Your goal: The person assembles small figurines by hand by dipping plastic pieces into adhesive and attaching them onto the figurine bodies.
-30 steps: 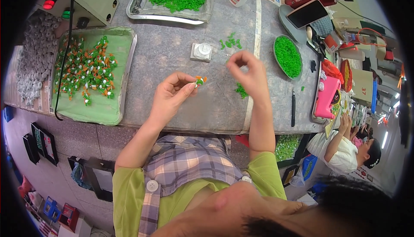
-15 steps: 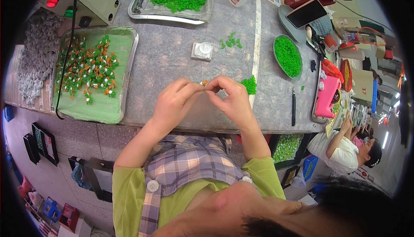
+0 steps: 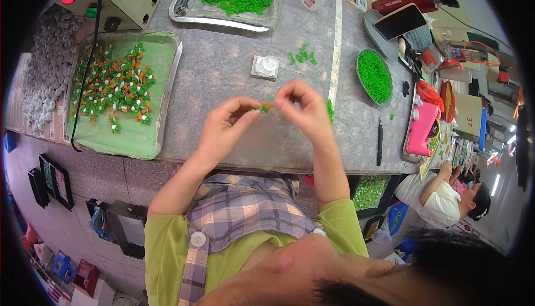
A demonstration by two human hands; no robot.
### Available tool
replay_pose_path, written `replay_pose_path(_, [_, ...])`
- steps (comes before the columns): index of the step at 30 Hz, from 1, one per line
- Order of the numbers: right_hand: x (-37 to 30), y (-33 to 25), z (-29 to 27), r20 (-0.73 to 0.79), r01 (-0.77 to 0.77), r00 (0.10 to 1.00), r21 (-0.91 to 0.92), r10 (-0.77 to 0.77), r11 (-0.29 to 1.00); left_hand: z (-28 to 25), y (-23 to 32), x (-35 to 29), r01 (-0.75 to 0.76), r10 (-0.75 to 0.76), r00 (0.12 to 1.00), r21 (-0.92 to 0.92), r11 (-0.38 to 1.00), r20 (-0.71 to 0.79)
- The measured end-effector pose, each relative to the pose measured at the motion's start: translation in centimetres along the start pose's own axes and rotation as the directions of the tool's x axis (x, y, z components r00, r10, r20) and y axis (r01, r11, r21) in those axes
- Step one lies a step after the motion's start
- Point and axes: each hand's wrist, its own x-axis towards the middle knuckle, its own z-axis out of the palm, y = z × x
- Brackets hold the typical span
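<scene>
My left hand pinches a small green, orange and white plastic piece between thumb and fingertips, just above the grey table covering. Close by its orange end is my right hand, fingers curled and tips together; what they hold, if anything, is too small to make out. Beyond the hands stands a small block with a round white top. Several loose green pieces lie to the right of that block. A heap of green pieces shows partly behind my right hand.
To the left, a light green tray carries assembled green, orange and white pieces, beside a pile of grey-white parts. A metal tray and a bowl contain green pieces. A black pen-like tool lies right. Another person sits farther right.
My hands have drawn slightly apart, the right moving up and right. The small piece now shows more fully at the left fingertips. The view has shifted slightly.
</scene>
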Motion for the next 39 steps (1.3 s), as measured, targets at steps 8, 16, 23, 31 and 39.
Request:
replay_pose_path(8, [5.7, -0.6, -1.8, -0.133, -0.058, 0.991, -0.404, 0.004, 0.913, -1.1, 0.1, 0.6, 0.156, -0.166, 0.986, -0.482, 0.862, 0.021])
replay_pose_path(16, [6.5, -2.7, -1.1, -0.041, 0.021, 0.997, -0.681, -0.067, 0.732, -1.4, -0.6, 0.6, 0.097, -0.119, 0.993, -0.520, 0.849, -0.009])
replay_pose_path(23, [3.4, -3.7, -0.9, -0.002, 0.073, 0.997, -0.352, -0.079, 0.933, -1.2, -0.3, 0.5, 0.008, -0.060, 0.995, -0.559, 0.829, -0.074])
replay_pose_path(31, [0.0, -2.5, 2.0, -0.027, 0.161, 0.985, -0.194, -0.169, 0.968, -0.4, -0.1, 0.1, -0.013, -0.036, 0.996, -0.511, 0.859, -0.086])
replay_pose_path(39, [-0.3, -2.3, 2.0, -0.068, 0.149, 0.984, -0.190, -0.164, 0.970, 0.2, -0.1, 0.0, -0.085, 0.046, 0.994, -0.431, 0.898, -0.101])
